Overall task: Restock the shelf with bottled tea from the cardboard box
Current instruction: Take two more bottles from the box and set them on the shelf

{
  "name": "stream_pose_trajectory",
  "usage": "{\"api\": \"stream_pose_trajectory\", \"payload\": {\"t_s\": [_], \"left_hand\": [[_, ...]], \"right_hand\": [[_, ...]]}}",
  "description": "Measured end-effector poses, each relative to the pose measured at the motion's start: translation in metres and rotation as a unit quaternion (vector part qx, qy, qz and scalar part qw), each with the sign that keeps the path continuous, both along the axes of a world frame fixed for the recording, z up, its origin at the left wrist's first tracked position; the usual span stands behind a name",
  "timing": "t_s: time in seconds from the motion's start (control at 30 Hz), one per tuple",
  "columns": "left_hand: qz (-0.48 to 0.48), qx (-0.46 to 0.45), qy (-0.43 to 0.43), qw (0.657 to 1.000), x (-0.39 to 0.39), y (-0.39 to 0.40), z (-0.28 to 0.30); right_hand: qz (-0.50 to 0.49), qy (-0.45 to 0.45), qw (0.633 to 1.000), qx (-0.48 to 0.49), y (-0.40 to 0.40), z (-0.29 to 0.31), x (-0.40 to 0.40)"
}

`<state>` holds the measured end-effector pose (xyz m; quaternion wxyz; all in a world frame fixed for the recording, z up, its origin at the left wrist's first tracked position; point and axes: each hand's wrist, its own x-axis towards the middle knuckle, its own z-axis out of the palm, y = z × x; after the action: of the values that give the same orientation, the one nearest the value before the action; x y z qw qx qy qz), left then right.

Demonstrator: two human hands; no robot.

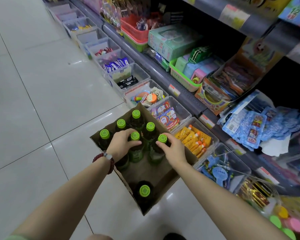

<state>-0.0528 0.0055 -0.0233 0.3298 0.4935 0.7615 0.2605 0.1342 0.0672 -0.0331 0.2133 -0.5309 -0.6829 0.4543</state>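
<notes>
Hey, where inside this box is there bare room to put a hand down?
Bare floor of the cardboard box lies between the lone near bottle and the far cluster, which is crowded, with the left hand and right hand gripping bottles.

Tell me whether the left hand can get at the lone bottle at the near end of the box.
Probably yes. That lone bottle stands apart with open box floor around it, but the left hand has its grip on another bottle's neck and must release first.
</notes>
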Motion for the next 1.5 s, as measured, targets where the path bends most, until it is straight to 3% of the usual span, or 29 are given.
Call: {"api": "stream_pose_trajectory", "payload": {"t_s": [0.33,0.77,1.13,1.5], "left_hand": [[0.001,0.044,0.014,0.999,0.017,0.008,0.076],[-0.035,0.009,-0.143,0.989,0.066,0.049,0.339],[-0.143,0.020,-0.151,0.978,0.148,0.089,0.583],[-0.278,0.047,-0.132,0.950,0.207,0.120,0.740]], "right_hand": [[0.055,0.076,0.995,-0.036,0.019,0.073,0.002],[0.021,0.087,0.996,-0.026,0.038,0.339,0.060],[-0.046,0.065,0.997,0.017,0.055,0.569,0.146],[-0.142,0.071,0.985,0.071,0.041,0.735,0.212]]}}
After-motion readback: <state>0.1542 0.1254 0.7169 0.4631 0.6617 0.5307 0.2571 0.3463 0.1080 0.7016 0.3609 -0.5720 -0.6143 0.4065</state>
